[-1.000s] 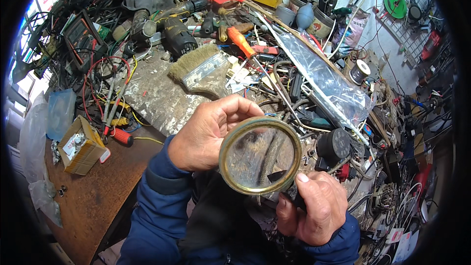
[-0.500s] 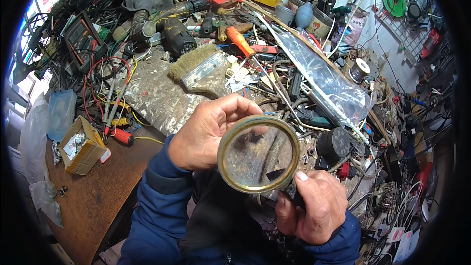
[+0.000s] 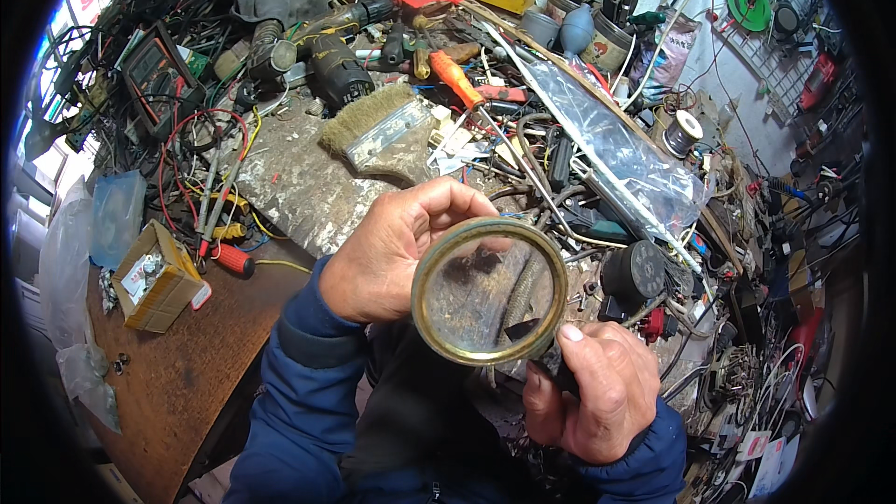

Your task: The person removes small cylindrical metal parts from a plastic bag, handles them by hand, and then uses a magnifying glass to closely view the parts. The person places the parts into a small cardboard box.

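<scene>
A round magnifying glass (image 3: 487, 294) with a worn brass-coloured rim is up in front of me, tilted a little. My right hand (image 3: 602, 394) is closed round its dark handle, thumb lying near the rim's lower right. My left hand (image 3: 385, 257) has its fingers curled behind the rim's upper left. A fingertip shows through the glass, but whatever those fingers hold is hidden by the lens. Within the lens appear a braided cord and dark, blurred shapes. Just beyond my left hand lies a wide bristle brush (image 3: 373, 131) on a stained board (image 3: 303, 173).
An orange-handled screwdriver (image 3: 455, 79) leans across tangled cables. On the brown tabletop (image 3: 201, 345) stand a small open cardboard box (image 3: 159, 280) and a red-handled tool (image 3: 231, 259). To the right are a black round part (image 3: 635, 271), a solder spool (image 3: 683, 133) and a plastic bag (image 3: 607, 131).
The magnifying glass has shifted very slightly left and up, and the cord seen through it sits a little differently. Both hands keep nearly the same pose.
</scene>
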`<state>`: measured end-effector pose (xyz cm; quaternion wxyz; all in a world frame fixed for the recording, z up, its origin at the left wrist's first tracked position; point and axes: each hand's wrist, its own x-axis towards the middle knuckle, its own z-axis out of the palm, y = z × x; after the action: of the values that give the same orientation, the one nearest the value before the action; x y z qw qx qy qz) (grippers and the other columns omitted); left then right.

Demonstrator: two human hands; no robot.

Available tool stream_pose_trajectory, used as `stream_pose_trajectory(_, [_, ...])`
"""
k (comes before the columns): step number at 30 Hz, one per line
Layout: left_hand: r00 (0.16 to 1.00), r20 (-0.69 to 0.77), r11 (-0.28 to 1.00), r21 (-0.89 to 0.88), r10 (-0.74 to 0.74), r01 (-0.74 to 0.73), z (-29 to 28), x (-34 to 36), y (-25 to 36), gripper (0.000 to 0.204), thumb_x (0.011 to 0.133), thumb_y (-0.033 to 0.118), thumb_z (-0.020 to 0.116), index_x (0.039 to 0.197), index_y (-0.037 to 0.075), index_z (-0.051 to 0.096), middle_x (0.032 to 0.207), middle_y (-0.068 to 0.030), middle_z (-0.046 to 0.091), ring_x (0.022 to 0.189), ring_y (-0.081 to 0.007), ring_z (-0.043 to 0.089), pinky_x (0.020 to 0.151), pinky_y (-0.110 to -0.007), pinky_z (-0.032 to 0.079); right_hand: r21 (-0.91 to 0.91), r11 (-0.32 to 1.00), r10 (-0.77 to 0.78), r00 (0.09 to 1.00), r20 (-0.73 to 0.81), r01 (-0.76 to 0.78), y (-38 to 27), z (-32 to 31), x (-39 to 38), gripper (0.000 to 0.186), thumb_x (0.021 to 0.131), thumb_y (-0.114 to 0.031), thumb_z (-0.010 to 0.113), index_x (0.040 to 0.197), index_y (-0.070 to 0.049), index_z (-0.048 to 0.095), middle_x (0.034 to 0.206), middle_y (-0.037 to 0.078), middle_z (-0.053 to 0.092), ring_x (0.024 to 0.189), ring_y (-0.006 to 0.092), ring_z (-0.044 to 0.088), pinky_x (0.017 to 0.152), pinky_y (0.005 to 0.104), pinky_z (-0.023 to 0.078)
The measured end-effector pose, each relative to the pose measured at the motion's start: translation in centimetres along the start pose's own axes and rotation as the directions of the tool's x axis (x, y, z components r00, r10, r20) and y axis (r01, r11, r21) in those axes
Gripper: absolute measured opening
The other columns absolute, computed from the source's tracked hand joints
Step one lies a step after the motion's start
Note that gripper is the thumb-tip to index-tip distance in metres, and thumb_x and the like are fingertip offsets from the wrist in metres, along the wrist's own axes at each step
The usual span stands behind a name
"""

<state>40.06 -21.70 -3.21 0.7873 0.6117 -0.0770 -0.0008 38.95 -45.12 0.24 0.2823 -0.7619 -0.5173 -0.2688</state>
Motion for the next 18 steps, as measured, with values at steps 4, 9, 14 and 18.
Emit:
stream_pose_trajectory(4, [1.0, -0.003, 1.0, 0.003, -0.005, 0.005, 0.06, -0.03, 0.08, 0.027, 0.091, 0.01, 0.076, 0.111, -0.003, 0.064, 0.108, -0.0103, 0.073, 0.098, -0.0155, 0.068, 0.089, -0.031, 0.056, 0.001, 1.0, -0.003, 1.0, -0.005, 0.003, 0.04, 0.05, -0.07, 0.05, 0.083, 0.001, 0.071, 0.127, 0.009, 0.05, 0.076, 0.014, 0.061, 0.056, 0.0242, 0.059, 0.05, 0.0361, 0.05])
stream_pose_trajectory(9, [0.999, -0.019, 0.999, 0.006, -0.033, 0.033, 0.06, -0.04, 0.24, 0.027, 0.091, 0.009, 0.076, 0.111, -0.003, 0.064, 0.108, -0.0101, 0.073, 0.098, -0.0156, 0.068, 0.089, -0.031, 0.056, -0.011, 1.0, -0.007, 1.0, -0.009, 0.007, 0.08, 0.12, -0.01, 0.05, 0.083, 0.0, 0.072, 0.127, 0.009, 0.05, 0.076, 0.014, 0.062, 0.056, 0.0241, 0.06, 0.05, 0.036, 0.05])
stream_pose_trajectory(14, [0.999, -0.018, 1.0, -0.007, -0.03, 0.03, -0.04, 0.02, -0.12, 0.028, 0.09, 0.009, 0.077, 0.111, -0.003, 0.064, 0.108, -0.0098, 0.072, 0.098, -0.0156, 0.068, 0.089, -0.031, 0.056, -0.018, 1.0, -0.008, 1.0, -0.014, 0.007, 0.04, 0.15, 0.02, 0.049, 0.083, 0.0, 0.072, 0.127, 0.009, 0.05, 0.076, 0.014, 0.062, 0.056, 0.0243, 0.06, 0.05, 0.036, 0.05])
stream_pose_trajectory(18, [0.999, -0.017, 0.999, -0.006, -0.045, 0.045, -0.06, -0.02, 0.0, 0.028, 0.09, 0.009, 0.077, 0.111, -0.003, 0.064, 0.108, -0.0097, 0.072, 0.098, -0.0154, 0.068, 0.089, -0.031, 0.056, -0.023, 1.0, 0.0, 1.0, -0.01, 0.0, -0.05, 0.14, 0.0, 0.049, 0.083, 0.0, 0.072, 0.126, 0.009, 0.05, 0.076, 0.014, 0.062, 0.057, 0.0243, 0.061, 0.051, 0.0361, 0.05])
